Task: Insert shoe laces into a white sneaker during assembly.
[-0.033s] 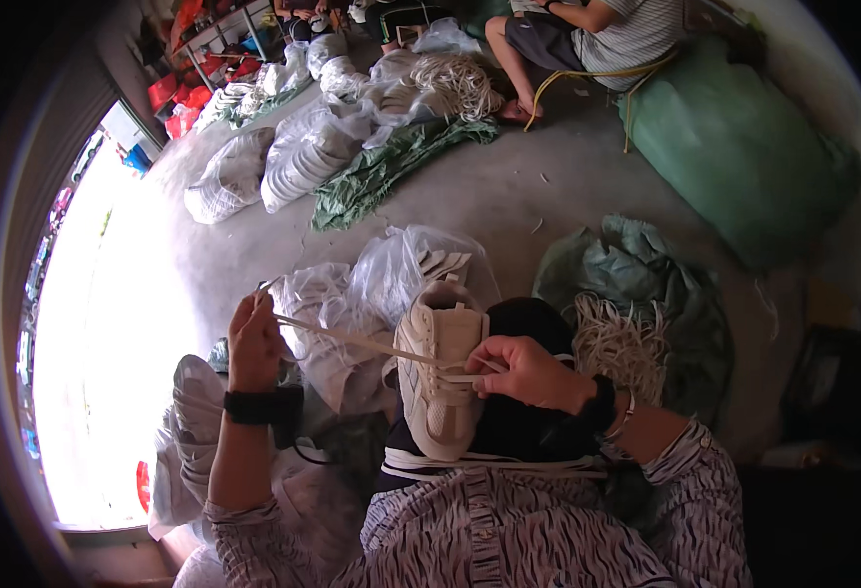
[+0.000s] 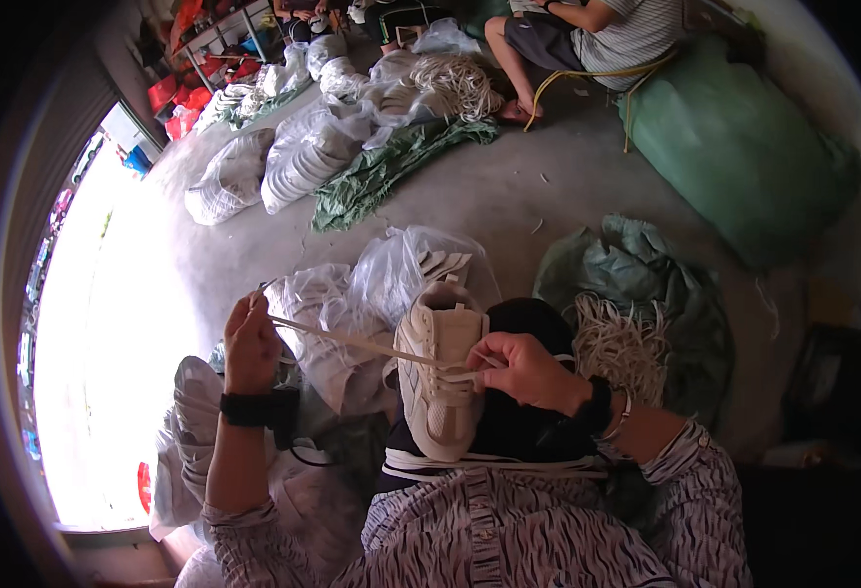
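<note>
- Cream all over, the shoe [image 2: 420, 387] sits on the person's lap, toe toward the body. The right hand hides part of its right side, and the sole is out of sight underneath.
- One pale lace [image 2: 352, 339] runs tight from the shoe up to the left. Near the right hand its loops get mixed up, and I can't tell which strand goes where.
- The left hand [image 2: 252, 343] is up in the air, left of the shoe. Its fingers are curled and pinch the lace. A thin bit pokes out on top, too small to make out.
- The right hand [image 2: 516, 367] is at the shoe's right side. Thumb and pointer finger pinch the lace there; the other fingers are bent, and their tips are partly hidden.
- White strands [image 2: 509, 466] lie across the lap, just below the toe. The shoe covers some of them.
- Beyond the shoe is a clear bag [image 2: 391, 274]. Pale pieces show in it, but the shiny plastic blurs them.
- To the right, a heap of laces [image 2: 621, 343] lies by a green sack [image 2: 685, 338]. The right arm covers the heap's near edge.
- Farther off, a big green bundle [image 2: 734, 147] stands behind a sitting person [image 2: 626, 44], whose head is cut off by the top edge.
- On the left, the doorway [image 2: 117, 343] is so bright that most of what's outside is washed out.
</note>
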